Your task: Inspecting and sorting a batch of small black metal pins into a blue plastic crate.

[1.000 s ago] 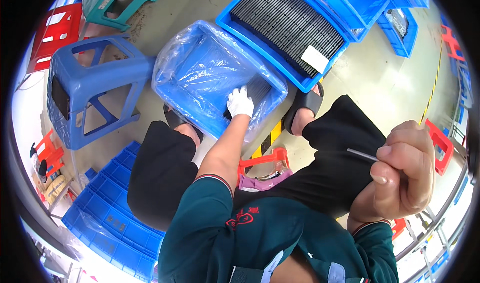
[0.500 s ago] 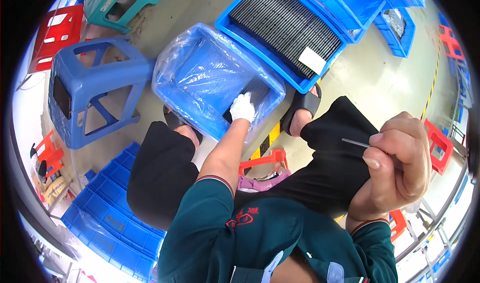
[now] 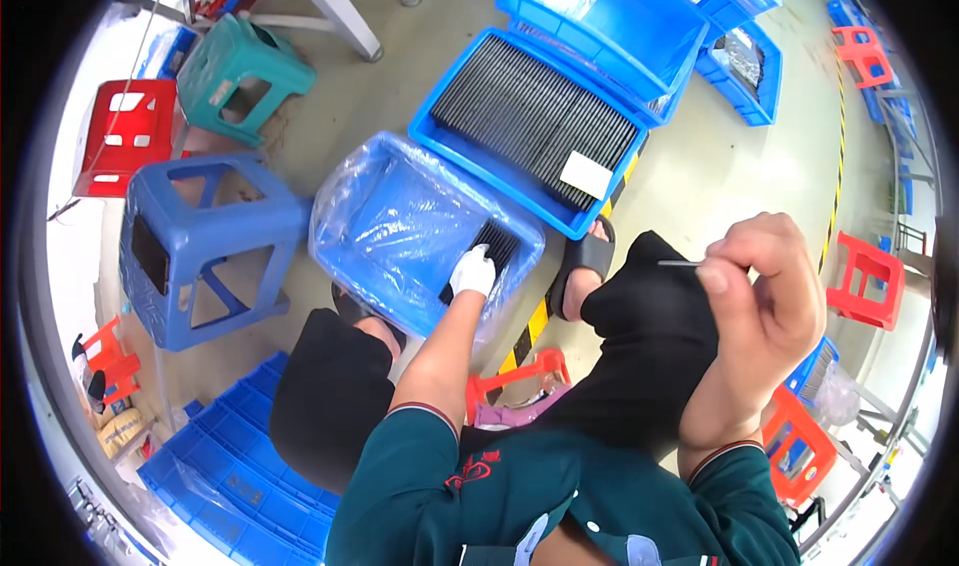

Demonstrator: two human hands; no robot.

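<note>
My left hand (image 3: 474, 272), in a white glove, reaches into a blue bin (image 3: 350, 261) lined with clear plastic. Its bent fingers are closed against a row of thin dark strips (image 3: 496, 238) at the bin's right end. Raised at the right, my bare right hand (image 3: 764, 301) pinches one thin, narrow strip (image 3: 679, 263) between thumb and forefinger. The strip lies nearly level and points left, over my knee. Just beyond the lined bin, another blue bin (image 3: 425, 136) holds dense rows of similar dark strips, with a white card (image 3: 585, 175) on top.
Stacked blue bins (image 3: 609, 31) stand at the far right of the strips. A blue stool (image 3: 205, 256), a green stool (image 3: 240, 76) and a red stool (image 3: 128, 136) are on the left. Blue crates (image 3: 235, 456) lie at lower left. Yellow-black tape (image 3: 529, 336) crosses the floor.
My view has shifted, so the bins sit lower and more to the left. My right hand has moved left with the strip, which now lies more level. My left hand stays at the strips.
</note>
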